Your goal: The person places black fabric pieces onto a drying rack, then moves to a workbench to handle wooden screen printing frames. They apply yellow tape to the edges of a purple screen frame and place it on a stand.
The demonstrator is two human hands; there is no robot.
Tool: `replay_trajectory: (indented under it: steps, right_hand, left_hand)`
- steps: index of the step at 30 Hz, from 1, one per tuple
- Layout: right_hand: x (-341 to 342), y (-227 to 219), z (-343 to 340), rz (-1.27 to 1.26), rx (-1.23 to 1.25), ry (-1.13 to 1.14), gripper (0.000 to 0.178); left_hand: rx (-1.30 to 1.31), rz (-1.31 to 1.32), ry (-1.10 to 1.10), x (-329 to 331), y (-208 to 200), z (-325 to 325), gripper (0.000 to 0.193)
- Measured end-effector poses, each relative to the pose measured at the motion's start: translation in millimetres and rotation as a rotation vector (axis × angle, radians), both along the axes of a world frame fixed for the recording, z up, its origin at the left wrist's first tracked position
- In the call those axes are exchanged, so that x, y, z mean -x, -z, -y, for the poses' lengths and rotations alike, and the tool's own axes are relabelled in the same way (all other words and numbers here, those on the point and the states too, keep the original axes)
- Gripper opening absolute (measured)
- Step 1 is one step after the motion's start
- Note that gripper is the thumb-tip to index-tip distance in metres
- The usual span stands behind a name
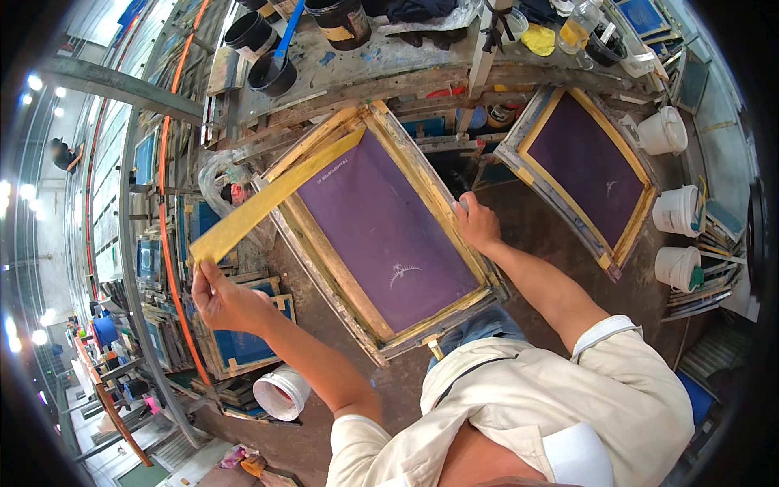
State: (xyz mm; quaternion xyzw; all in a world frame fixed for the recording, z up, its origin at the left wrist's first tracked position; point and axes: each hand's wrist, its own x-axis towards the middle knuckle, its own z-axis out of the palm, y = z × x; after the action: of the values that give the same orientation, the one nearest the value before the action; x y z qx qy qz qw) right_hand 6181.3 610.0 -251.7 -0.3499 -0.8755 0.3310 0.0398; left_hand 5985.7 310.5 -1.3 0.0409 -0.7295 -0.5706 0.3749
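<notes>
In front of me a screen printing frame (381,219) with purple mesh leans against the workbench. Small pale designs show on its mesh, and yellowish tape lines some inner edges. My left hand (223,302) pinches the lower end of a long yellow tape strip (276,195). From there the strip slants up across the frame's left side, and its far end meets the frame's top near the corner. My right hand (476,221) is closed on the frame's right rail, its fingertips partly hidden. A second purple screen frame (588,166), edged with yellow tape, leans farther right.
Black buckets (339,23), one with a blue stick (289,31), stand on the stained workbench (406,61). White buckets (677,211) line the right side. Another white bucket (281,392) sits on the floor at left. An orange pipe (166,187) runs along the left racks.
</notes>
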Motion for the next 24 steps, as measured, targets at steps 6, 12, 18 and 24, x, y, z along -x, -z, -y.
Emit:
replay_trajectory:
  steps: [6, 12, 18, 24]
  right_hand:
    - [-1.5, 4.4, -2.0, 0.006, 0.005, 0.002, 0.03]
    - [-1.0, 2.3, -1.2, 0.046, 0.023, -0.02, 0.031]
    - [-5.5, 8.3, -7.2, 0.024, 0.015, -0.02, 0.032]
    - [6.9, -0.1, 1.8, -0.002, 0.024, -0.064, 0.031]
  left_hand:
    - [-0.551, 0.241, -0.173, -26.8, 77.5, 68.4, 0.024]
    - [-0.792, 0.569, -0.284, -45.9, 227.2, 162.1, 0.027]
    - [-0.691, 0.855, -0.571, -55.2, 289.9, 168.4, 0.029]
    - [-0.652, 0.717, -0.627, -92.8, 296.1, 240.2, 0.03]
